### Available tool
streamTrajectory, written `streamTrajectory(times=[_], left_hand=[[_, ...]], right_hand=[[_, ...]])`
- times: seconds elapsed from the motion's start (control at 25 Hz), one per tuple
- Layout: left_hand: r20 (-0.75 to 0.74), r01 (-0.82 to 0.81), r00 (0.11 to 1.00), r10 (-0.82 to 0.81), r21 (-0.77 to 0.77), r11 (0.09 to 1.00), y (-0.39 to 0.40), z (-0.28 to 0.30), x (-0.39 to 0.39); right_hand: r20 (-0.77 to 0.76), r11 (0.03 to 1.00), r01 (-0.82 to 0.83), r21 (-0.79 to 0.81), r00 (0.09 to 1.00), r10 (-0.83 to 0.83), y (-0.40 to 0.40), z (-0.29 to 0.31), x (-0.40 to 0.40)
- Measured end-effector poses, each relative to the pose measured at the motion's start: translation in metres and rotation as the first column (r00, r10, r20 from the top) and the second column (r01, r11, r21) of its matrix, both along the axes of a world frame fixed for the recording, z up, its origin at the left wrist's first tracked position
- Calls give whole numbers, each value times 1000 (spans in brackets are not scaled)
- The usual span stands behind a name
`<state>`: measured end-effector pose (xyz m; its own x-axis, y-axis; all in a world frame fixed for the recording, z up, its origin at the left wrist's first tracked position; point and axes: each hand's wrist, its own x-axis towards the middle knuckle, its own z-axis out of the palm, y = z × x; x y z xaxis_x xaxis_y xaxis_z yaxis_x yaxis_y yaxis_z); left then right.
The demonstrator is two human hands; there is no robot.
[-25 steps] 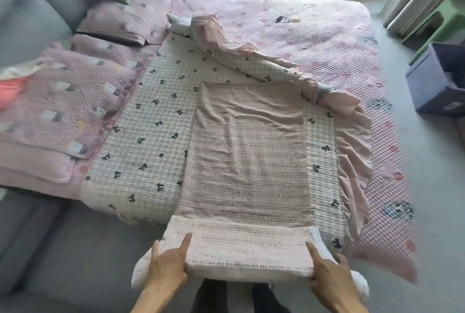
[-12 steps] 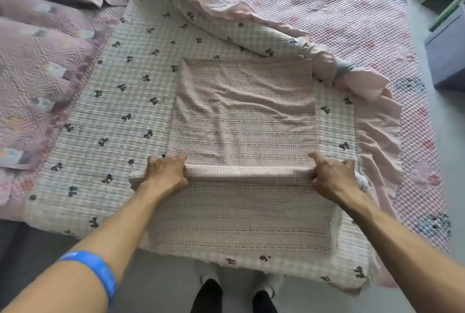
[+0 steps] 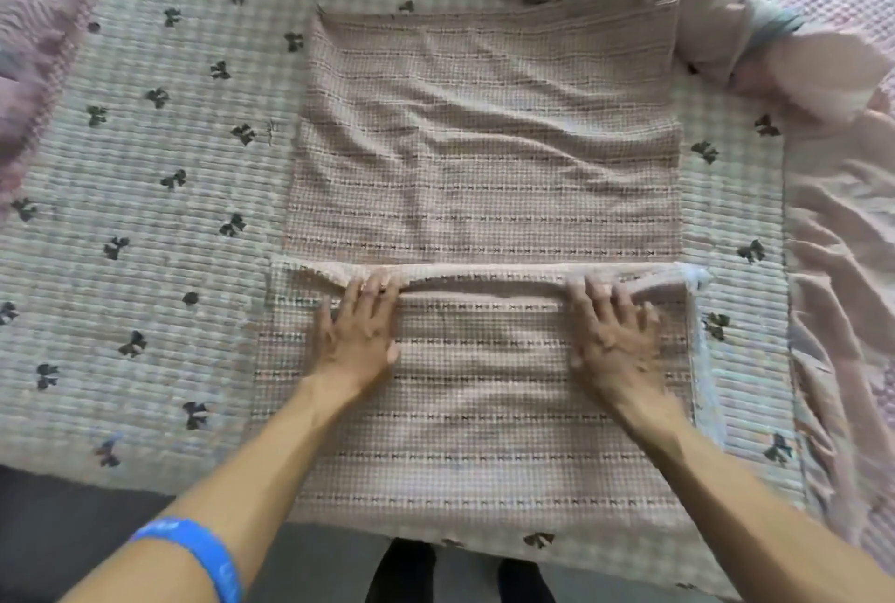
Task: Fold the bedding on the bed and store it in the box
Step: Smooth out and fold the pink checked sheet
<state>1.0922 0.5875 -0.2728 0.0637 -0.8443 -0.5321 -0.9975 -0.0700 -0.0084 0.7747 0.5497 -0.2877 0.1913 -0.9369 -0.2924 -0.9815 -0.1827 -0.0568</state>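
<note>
The pink woven blanket [image 3: 484,127] lay wrinkled, its near half doubled over, with the left hand [image 3: 358,336] and right hand [image 3: 612,341] pressing flat, fingers spread, well apart.

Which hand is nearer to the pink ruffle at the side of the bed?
The right hand. It presses the folded pink blanket near its right end, closer to the pink ruffle. The left hand presses further left.

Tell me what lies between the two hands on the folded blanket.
In the head view, only the pink checked blanket lies between the left hand and right hand: its folded-over layer and the fold edge by the fingertips. Nothing else sits there.
</note>
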Motion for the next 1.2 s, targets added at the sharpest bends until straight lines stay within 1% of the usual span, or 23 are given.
streamTrajectory(times=[0.04, 0.12, 0.2, 0.28, 0.32, 0.4, 0.44, 0.48, 0.52, 0.6, 0.68, 0.72, 0.76, 0.84, 0.88, 0.92, 0.96, 1.04, 1.12, 1.2], left_hand=[[11, -55, 998, 54, 54, 997, 15, 0, -4], [45, -109, 994, 104, 108, 988, 55, 0, -10], [7, -67, 998, 67, 13, 998, 97, 2, -15], [-24, 1, 1000, -1, -3, 1000, 136, -2, -15], [-14, 24, 1000, -24, 0, 1000, 155, -5, -13], [-10, 37, 999, -36, 102, 994, 182, -6, -19], [-12, 38, 999, -37, 152, 988, 188, -5, -24], [23, 45, 998, -50, 166, 985, 192, -2, -31], [75, 21, 997, -33, 154, 988, 192, 0, -37], [127, -6, 992, -7, 97, 995, 186, -3, -37], [134, -2, 991, -17, 142, 990, 179, -9, -35], [128, 36, 991, -49, 98, 995, 180, -16, -32], [128, 65, 990, -66, 14, 998, 182, -20, -31], [108, 44, 993, -35, -87, 995, 179, -15, -25], [90, 2, 996, 6, -88, 996, 168, -3, -24], [78, -48, 996, 52, -57, 997, 159, 9, -23], [98, -58, 993, 58, -4, 998, 153, 20, -23], [109, -40, 994, 32, 74, 996, 142, 51, -22], [109, -37, 994, 24, 124, 992, 136, 91, -25], [55, -76, 996, 66, 204, 976, 158, 124, -27]], right_hand=[[21, 1000, 21, 12, 1000, -21, 27, -4, 0], [-11, 999, 40, 29, 999, -39, 80, -9, -8], [-33, 996, 42, 82, 999, -39, 128, -10, -16], [-9, 996, -16, 82, 1000, 17, 161, -10, -22], [-9, 995, -63, 81, 998, 64, 173, -10, -25], [-39, 981, -140, 131, 989, 146, 192, -12, -34], [-65, 976, -153, 153, 984, 165, 197, -12, -38], [-92, 975, -160, 155, 980, 176, 199, -12, -41], [-108, 975, -176, 134, 976, 191, 198, -12, -42], [-124, 970, -214, 112, 966, 228, 189, -11, -43], [-137, 962, -252, 106, 954, 265, 177, -6, -44], [-136, 964, -256, 78, 955, 264, 170, -5, -44], [-136, 968, -248, 28, 959, 249, 165, -3, -45], [-102, 980, -194, -36, 977, 189, 157, 3, -44], [-64, 985, -167, -35, 984, 164, 152, 9, -41], [-32, 990, -140, 5, 990, 140, 146, 18, -38], [-47, 990, -111, 91, 992, 115, 142, 29, -35], [-127, 955, -53, 291, 987, 94, 136, 59, -30], [-115, 923, -35, 383, 990, 85, 137, 94, -29], [-99, 886, -46, 461, 990, 102, 160, 127, -35]])
